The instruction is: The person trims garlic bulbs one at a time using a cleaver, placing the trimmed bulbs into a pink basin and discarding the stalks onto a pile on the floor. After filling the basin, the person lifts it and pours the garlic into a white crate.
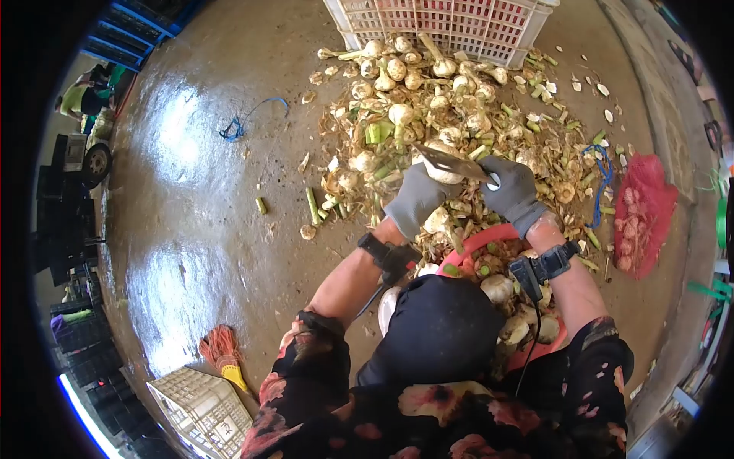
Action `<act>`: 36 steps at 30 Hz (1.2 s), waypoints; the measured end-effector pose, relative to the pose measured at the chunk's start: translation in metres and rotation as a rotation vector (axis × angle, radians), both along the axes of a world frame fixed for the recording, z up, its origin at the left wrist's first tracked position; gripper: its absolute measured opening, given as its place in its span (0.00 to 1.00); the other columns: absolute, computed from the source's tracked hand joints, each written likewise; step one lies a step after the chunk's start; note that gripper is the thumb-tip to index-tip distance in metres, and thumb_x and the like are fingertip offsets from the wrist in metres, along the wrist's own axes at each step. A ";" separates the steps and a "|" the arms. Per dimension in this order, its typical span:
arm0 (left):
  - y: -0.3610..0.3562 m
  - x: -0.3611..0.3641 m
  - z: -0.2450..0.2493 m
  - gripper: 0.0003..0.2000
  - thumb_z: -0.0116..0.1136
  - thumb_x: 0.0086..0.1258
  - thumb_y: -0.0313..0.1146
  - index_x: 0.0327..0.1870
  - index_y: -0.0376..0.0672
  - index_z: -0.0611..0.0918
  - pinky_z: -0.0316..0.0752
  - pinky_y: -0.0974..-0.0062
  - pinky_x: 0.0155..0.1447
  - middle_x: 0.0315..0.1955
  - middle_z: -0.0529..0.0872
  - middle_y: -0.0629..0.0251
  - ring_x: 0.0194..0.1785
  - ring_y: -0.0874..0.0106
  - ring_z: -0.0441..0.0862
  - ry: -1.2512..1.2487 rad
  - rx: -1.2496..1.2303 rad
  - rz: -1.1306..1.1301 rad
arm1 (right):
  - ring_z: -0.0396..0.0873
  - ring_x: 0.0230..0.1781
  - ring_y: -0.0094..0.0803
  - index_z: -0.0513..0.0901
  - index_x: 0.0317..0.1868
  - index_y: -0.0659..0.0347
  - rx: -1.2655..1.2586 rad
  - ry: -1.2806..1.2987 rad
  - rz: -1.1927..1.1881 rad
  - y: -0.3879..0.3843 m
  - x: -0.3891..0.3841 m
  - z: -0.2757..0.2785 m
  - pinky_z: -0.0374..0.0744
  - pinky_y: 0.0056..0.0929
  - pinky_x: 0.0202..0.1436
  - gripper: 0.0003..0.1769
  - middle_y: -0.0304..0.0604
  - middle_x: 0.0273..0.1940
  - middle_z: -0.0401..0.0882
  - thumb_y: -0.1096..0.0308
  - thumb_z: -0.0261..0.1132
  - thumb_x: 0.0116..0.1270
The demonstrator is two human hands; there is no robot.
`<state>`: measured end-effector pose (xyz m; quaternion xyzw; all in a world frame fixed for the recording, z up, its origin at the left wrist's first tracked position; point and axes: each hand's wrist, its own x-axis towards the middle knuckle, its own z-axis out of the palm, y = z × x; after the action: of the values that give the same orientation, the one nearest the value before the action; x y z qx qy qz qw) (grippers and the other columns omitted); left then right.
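My left hand (417,200), in a grey glove, is closed around a garlic bulb (442,176). In my gloved right hand (511,193) is the handle of a knife, gripped by closed fingers. The broad knife blade (453,162) points left and lies across the bulb, hiding part of it. Both hands are over the near side of a heap of garlic bulbs (400,115) with stalks and loose skins. Below them, a red basin (489,236) holds trimmed bulbs (497,289), partly hidden by my knee.
A white plastic crate (451,27) stands behind the heap. To the right lie a red net bag (644,218) and blue twine (599,183). On the left are cut stalks (312,205), a broom (222,353) and another crate (202,405). A person (80,99) bends at the far left.
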<state>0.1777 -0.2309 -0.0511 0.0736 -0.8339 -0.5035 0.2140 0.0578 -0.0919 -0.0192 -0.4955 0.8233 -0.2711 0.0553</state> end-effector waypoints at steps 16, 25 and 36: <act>0.014 -0.028 0.028 0.16 0.54 0.62 0.35 0.50 0.42 0.71 0.76 0.70 0.45 0.40 0.79 0.64 0.42 0.68 0.78 -0.290 0.978 0.058 | 0.76 0.30 0.17 0.82 0.39 0.61 -0.427 -1.063 -0.262 0.014 -0.021 0.023 0.73 0.17 0.29 0.15 0.35 0.33 0.81 0.60 0.67 0.55; 0.028 -0.013 0.062 0.12 0.55 0.62 0.35 0.43 0.38 0.79 0.74 0.75 0.45 0.35 0.83 0.62 0.43 0.72 0.79 -0.398 0.763 -0.330 | 0.80 0.28 0.29 0.83 0.35 0.58 0.812 -0.135 -0.339 0.052 -0.085 0.013 0.77 0.28 0.37 0.13 0.45 0.27 0.82 0.62 0.65 0.50; -0.121 -0.056 -0.058 0.22 0.51 0.63 0.49 0.42 0.37 0.80 0.75 0.70 0.40 0.34 0.82 0.56 0.32 0.70 0.78 -1.045 -0.572 0.321 | 0.74 0.13 0.24 0.77 0.30 0.66 0.238 -0.866 -0.569 0.074 -0.067 -0.014 0.71 0.21 0.14 0.12 0.40 0.19 0.76 0.64 0.64 0.52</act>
<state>0.1218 -0.3518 -0.1087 0.3748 -0.9090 -0.1186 -0.1388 -0.0095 -0.0182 -0.0329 -0.0856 0.8522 -0.3598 0.3701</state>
